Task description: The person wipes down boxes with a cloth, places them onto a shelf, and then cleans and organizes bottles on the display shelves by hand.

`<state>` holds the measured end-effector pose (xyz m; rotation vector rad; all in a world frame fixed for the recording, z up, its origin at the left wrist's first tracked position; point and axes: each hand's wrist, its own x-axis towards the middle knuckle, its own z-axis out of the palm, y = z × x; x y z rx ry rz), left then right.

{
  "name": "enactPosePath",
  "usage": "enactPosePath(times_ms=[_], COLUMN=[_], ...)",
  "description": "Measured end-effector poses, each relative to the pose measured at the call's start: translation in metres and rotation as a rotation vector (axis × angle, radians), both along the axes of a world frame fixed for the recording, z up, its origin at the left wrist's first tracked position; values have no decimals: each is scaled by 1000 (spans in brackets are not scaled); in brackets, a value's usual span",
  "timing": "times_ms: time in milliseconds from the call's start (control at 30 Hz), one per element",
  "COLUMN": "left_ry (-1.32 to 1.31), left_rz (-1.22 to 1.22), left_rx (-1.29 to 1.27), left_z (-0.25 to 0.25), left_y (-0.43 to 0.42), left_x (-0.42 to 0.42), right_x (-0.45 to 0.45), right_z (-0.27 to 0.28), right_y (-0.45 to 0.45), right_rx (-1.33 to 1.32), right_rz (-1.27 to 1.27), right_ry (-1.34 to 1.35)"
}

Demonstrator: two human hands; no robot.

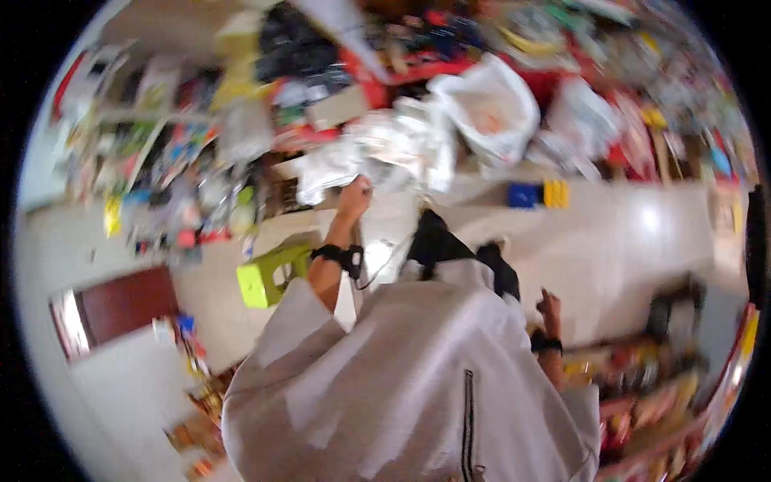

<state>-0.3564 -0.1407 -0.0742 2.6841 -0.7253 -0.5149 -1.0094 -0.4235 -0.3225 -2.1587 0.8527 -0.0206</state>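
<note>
My left hand (pixel 356 197) reaches forward with its fingers curled into a fist, right at the edge of a heap of crumpled white plastic bags (pixel 401 140). Blur hides whether anything is inside that fist. At my right side hangs my right hand (pixel 549 305), apart from any object, its fingers partly stretched and nothing seen in them. Both wrists wear black bands, and a thin cord runs from the left one. A larger white bag (pixel 490 112) stands open beyond the heap, with something pale inside it.
A lime-green stool (pixel 273 273) is left of my left arm. A blue and yellow box (pixel 536 194) sits on the tiled floor (pixel 610 241). Crowded goods line the far side, a shelf with goods (pixel 634 386) runs behind my right, and a dark red door (pixel 128 305) is at left.
</note>
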Motion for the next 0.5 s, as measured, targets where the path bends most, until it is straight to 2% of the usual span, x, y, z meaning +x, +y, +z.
enactPosePath(times_ms=[33, 67, 100, 133, 167, 200, 233, 267, 300, 367, 400, 467, 500], left_ry=[20, -96, -326, -312, -502, -492, -755, -681, -727, -910, -905, -907, -895], left_rz=[76, 130, 103, 243, 210, 207, 151, 323, 313, 250, 257, 447, 447], left_rx=[73, -58, -62, -97, -48, -16, -21, -48, -78, -37, -42, -16, -21], left_z=[16, 23, 24, 30, 66, 89, 105, 141, 149, 151, 153, 139, 134], left_y=[3, 10, 50, 61, 63, 73, 86, 82, 94, 124, 139, 155, 168], left_x=[15, 34, 78, 105, 117, 148, 173, 184, 216, 279, 312, 364, 390], right_x=[13, 31, 68, 63, 66, 76, 87, 99, 110, 127, 135, 143, 155], right_z=[31, 68, 76, 71, 71, 74, 77, 79, 82, 80, 73, 82, 94], right_y=[-5, -11, -10, -10, -11, -10, -8, -4, -1, 0, 9, 10, 22], right_rx=[559, 984, 892, 1011, 1012, 989, 971, 956, 940, 893, 867, 871, 890], right_rz=[-349, -865, -877, -940, -952, -951, -954, -954, -956, -963, -983, -1019, -940], right_ry=[-25, -108, 7, -178, -150, -97, -59, -30, 1, 57, 113, 95, 77])
